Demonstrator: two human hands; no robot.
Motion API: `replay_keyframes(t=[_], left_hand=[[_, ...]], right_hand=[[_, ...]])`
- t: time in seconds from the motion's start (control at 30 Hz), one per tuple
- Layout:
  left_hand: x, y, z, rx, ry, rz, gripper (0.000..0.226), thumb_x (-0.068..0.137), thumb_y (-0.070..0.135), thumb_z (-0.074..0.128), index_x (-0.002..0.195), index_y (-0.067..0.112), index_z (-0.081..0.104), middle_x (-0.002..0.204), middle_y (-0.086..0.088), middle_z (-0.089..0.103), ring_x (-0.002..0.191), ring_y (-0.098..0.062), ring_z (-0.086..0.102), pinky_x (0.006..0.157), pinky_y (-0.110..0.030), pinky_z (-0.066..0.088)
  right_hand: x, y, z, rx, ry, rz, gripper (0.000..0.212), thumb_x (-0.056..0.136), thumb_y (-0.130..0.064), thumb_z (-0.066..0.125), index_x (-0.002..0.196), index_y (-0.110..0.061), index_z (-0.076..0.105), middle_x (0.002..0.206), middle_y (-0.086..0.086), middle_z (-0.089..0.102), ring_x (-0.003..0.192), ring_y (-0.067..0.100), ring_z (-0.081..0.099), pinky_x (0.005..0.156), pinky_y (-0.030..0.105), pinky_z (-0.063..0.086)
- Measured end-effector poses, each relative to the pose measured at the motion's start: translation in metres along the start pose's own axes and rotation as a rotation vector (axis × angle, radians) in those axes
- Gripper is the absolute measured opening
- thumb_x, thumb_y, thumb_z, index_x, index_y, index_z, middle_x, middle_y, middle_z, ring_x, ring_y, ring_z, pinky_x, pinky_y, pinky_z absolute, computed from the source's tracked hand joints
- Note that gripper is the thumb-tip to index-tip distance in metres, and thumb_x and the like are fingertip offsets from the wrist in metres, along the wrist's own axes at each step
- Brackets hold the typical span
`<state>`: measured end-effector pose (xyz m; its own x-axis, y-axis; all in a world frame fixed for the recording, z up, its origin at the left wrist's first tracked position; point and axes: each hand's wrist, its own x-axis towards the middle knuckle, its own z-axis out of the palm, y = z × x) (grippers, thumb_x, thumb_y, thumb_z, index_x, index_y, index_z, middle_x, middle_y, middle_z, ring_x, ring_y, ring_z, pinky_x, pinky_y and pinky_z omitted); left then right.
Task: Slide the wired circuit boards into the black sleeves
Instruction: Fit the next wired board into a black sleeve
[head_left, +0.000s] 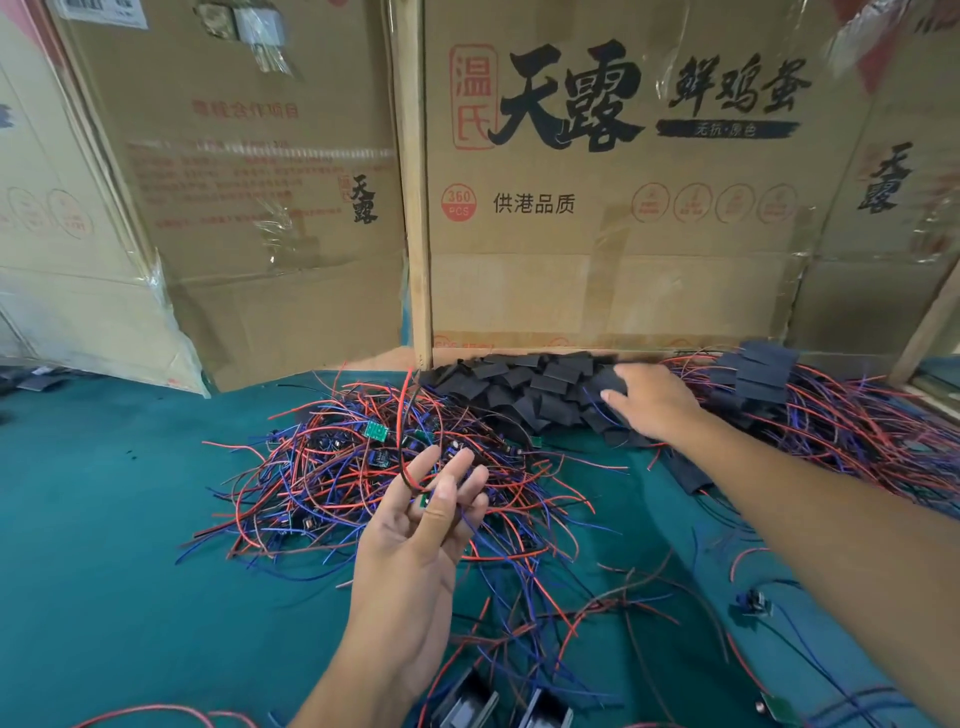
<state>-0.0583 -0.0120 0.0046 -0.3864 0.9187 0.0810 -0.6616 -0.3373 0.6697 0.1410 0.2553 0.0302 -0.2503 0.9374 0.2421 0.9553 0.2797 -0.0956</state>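
Tall cardboard boxes (597, 208) printed with Chinese characters wall off the far edge of the green-covered counter (104, 519), with a wooden post (418, 208) standing between two of them. Against the foot of the boxes lies a heap of flat black sleeves (519, 387), and a second, neater stack of sleeves (758, 371) sits further right on a mass of red and blue wires (857, 431). In the middle of the counter a tangled pile of wired circuit boards (363, 467) spreads wide; small green boards (375, 431) show among the red, blue and black leads. Loose wires trail toward the near edge, where two dark open-ended parts (467, 701) lie, and a stray board (776, 707) rests at the lower right.

The left hand (415, 545) is raised above the tangle, palm up, thumb and fingers pinching a small green circuit board (424, 500) whose red and black leads loop upward. The right hand (652, 408) reaches across to the sleeve heap, fingers curled down into the black pieces; whether it grips one I cannot tell.

Bare green cloth lies open to the left of the tangle, while the right side is crowded with wire to the counter's edge.
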Motion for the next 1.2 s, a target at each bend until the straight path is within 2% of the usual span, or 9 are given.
replay_keyframes(t=[0.1,0.27,0.43,0.53,0.63,0.8,0.87,1.03,1.2], left_hand=[[0.000,0.002,-0.001,-0.018,0.005,-0.022,0.044,0.085,0.012,0.058,0.127,0.003,0.055,0.121,-0.014,0.071,0.110,-0.025,0.070,0.080,-0.024,0.059],[-0.001,0.004,0.002,-0.042,-0.007,-0.053,0.042,0.086,0.013,0.059,0.126,0.000,0.057,0.123,-0.013,0.070,0.113,-0.022,0.068,0.083,-0.023,0.058],[-0.003,0.008,0.003,-0.089,-0.029,-0.098,0.035,0.098,0.011,0.050,0.130,-0.001,0.056,0.127,-0.013,0.068,0.116,-0.021,0.067,0.083,-0.023,0.057],[-0.005,0.010,0.005,-0.093,-0.051,-0.105,0.039,0.096,0.015,0.053,0.131,-0.001,0.056,0.129,-0.013,0.067,0.115,-0.019,0.067,0.083,-0.022,0.057],[-0.006,0.013,0.007,-0.083,-0.066,-0.100,0.045,0.091,0.019,0.056,0.131,-0.001,0.057,0.129,-0.012,0.067,0.111,-0.016,0.069,0.084,-0.021,0.056],[-0.012,0.011,0.015,0.002,-0.126,-0.089,0.044,0.091,0.020,0.054,0.130,0.000,0.056,0.127,-0.012,0.068,0.107,-0.017,0.071,0.082,-0.021,0.056],[-0.017,0.009,0.019,0.039,-0.159,-0.086,0.043,0.092,0.019,0.053,0.130,0.000,0.056,0.127,-0.013,0.068,0.107,-0.018,0.070,0.082,-0.022,0.056],[-0.033,-0.008,0.028,0.064,-0.264,-0.126,0.039,0.090,0.019,0.064,0.124,0.001,0.064,0.130,-0.016,0.066,0.119,-0.026,0.065,0.092,-0.029,0.055],[-0.040,-0.016,0.031,0.098,-0.284,-0.167,0.041,0.080,0.026,0.069,0.116,0.007,0.072,0.129,-0.016,0.067,0.120,-0.028,0.064,0.098,-0.035,0.053]], right_hand=[[-0.007,-0.003,-0.030,0.601,-0.010,0.130,0.052,0.100,-0.029,0.050,0.145,-0.006,0.036,0.110,0.013,0.068,0.091,0.022,0.068,0.069,0.034,0.053],[-0.061,-0.008,-0.067,1.061,-0.032,0.137,0.028,0.093,-0.023,0.064,0.113,-0.008,0.051,0.062,0.006,0.059,0.053,0.016,0.054,0.049,0.030,0.050],[-0.171,-0.018,-0.063,1.056,-0.220,0.002,0.036,0.077,-0.052,0.065,0.098,-0.025,0.052,0.061,0.005,0.061,0.057,0.022,0.061,0.053,0.036,0.053],[-0.209,-0.012,-0.045,0.811,-0.136,-0.062,0.027,0.084,-0.056,0.057,0.104,-0.037,0.055,0.080,-0.001,0.065,0.073,0.017,0.060,0.068,0.038,0.053],[-0.230,-0.007,-0.036,0.663,-0.142,-0.150,0.028,0.091,-0.050,0.052,0.119,-0.052,0.045,0.093,-0.021,0.063,0.079,-0.001,0.056,0.077,0.015,0.042],[-0.244,-0.019,-0.052,0.794,0.127,-0.197,0.019,0.084,-0.022,0.063,0.098,-0.034,0.058,0.062,-0.014,0.052,0.047,0.004,0.039,0.047,0.012,0.030],[-0.252,-0.032,-0.061,0.832,0.194,-0.228,0.013,0.079,-0.029,0.066,0.089,-0.027,0.060,0.053,-0.017,0.043,0.044,0.003,0.035,0.045,0.008,0.026],[-0.269,-0.068,-0.060,0.480,0.208,-0.312,0.051,0.070,-0.079,0.055,0.094,-0.034,0.058,0.064,-0.020,0.052,0.057,0.001,0.049,0.054,0.017,0.040],[-0.269,-0.065,-0.055,0.449,0.180,-0.343,0.039,0.079,-0.061,0.052,0.078,-0.022,0.053,0.065,-0.006,0.053,0.062,0.020,0.050,0.055,0.036,0.045]])
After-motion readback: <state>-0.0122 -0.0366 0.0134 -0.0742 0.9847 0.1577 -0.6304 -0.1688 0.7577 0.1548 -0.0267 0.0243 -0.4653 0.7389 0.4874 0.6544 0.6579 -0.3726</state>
